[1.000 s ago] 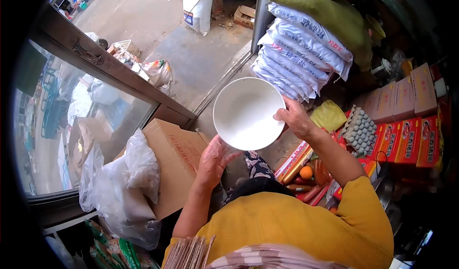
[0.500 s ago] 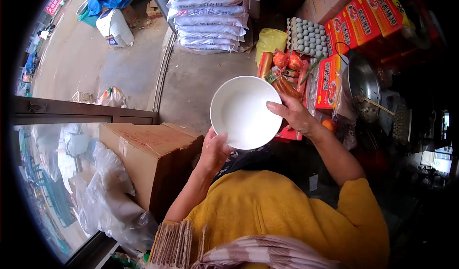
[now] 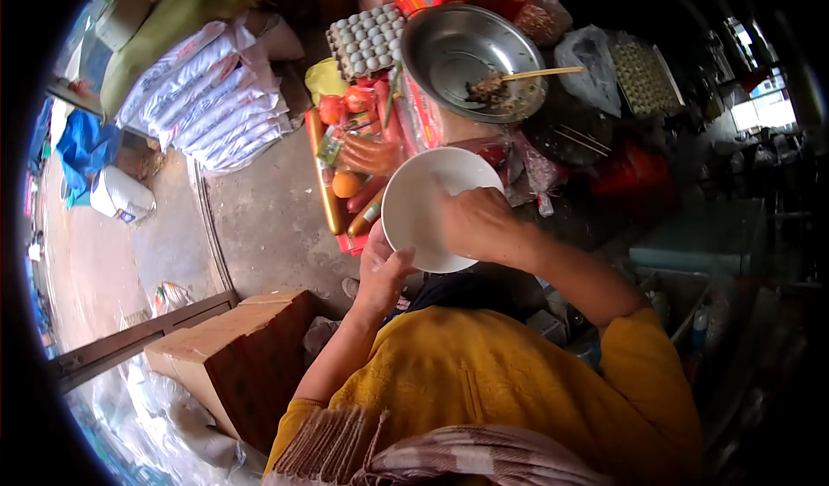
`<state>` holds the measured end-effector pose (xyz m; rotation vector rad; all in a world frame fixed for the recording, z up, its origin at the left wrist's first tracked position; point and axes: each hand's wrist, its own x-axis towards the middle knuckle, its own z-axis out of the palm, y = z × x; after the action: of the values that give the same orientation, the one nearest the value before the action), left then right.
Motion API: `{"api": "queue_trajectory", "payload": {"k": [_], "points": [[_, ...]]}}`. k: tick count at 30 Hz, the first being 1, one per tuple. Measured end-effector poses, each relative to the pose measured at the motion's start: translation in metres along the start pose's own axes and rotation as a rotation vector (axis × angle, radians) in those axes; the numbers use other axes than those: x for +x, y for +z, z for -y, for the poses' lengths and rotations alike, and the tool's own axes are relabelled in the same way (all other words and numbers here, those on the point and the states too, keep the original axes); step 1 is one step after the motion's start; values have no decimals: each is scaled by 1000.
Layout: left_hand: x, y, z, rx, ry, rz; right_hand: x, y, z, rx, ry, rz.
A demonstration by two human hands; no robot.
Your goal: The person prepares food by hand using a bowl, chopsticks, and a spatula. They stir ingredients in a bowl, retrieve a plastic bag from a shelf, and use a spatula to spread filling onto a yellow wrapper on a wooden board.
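Observation:
A white bowl is held in front of my body, its open side facing up toward me. My left hand grips its near left rim, with the thumb over the edge. Over the bowl's right side my right hand reaches inward. Its fingers are bent but smeared by motion, so whether anything is in them cannot be told. Beyond the bowl to the right stands a steel basin holding some minced mixture. A pair of chopsticks rests across its rim.
Sausages, an orange and other bagged foods lie just beyond the bowl. Behind them is an egg tray. A cardboard box stands at the left, and stacked white sacks at the far left. A second egg tray sits right.
The view has turned right, bringing the steel basin nearer the middle. My right hand has left the bowl's right rim and moved in over its inside. My left hand still holds the bowl.

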<state>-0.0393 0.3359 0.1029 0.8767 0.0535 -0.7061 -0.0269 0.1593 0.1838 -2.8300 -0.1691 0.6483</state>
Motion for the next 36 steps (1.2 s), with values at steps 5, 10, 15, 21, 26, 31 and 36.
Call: {"api": "queue_trajectory", "payload": {"k": [5,10,15,21,26,31,36], "points": [[37,58,50,-1,-69,140,-53,13,-79,78,-17,78],[56,114,58,109,-224,239,-85,-1,-128,170,149,-44],[96,134,69,41,-284,432,-96,6,-139,228,252,59],[126,153,97,117,-315,541,-122,4,-180,337,372,-197],[147,189,117,265,-285,546,-138,34,-207,368,350,-255],[158,220,159,285,-303,562,-166,20,-263,373,445,-333],[166,274,196,297,-348,509,-213,46,-323,326,222,-118]]}}
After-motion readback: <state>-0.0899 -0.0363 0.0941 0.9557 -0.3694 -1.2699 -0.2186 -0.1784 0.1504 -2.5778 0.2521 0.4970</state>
